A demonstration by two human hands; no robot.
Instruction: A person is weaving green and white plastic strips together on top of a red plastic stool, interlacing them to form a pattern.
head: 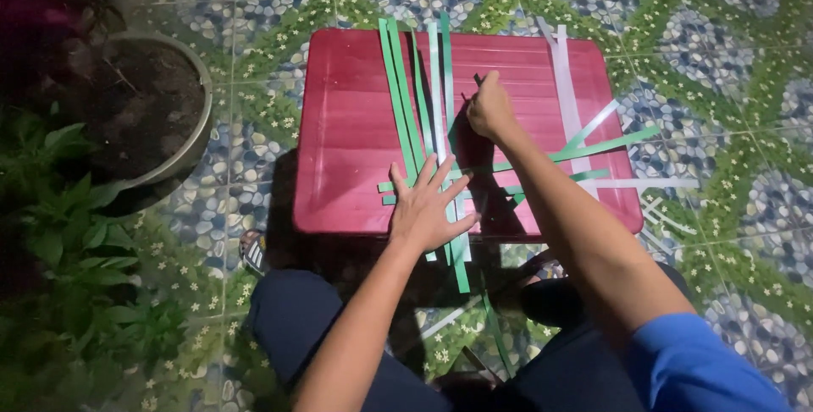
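Observation:
A low red plastic table (347, 124) carries several long green and white strips (405, 99), some lying lengthwise and some crossing them. My left hand (428, 204) lies flat with fingers spread on the crossed strips near the table's front edge. My right hand (489, 107) is further back, fingers pinched on the end of a thin dark green strip (477, 80) over the table's middle. A wide white strip (566, 90) lies along the right side, and green crosswise strips (605, 145) stick out past the right edge.
Patterned green and blue floor tiles (703, 56) surround the table. A round pot of soil (144, 107) stands at the left, with leafy plants (68, 226) in front of it. My knees in dark trousers (288, 310) are below the table. Loose strips (665, 209) lie on the floor at right.

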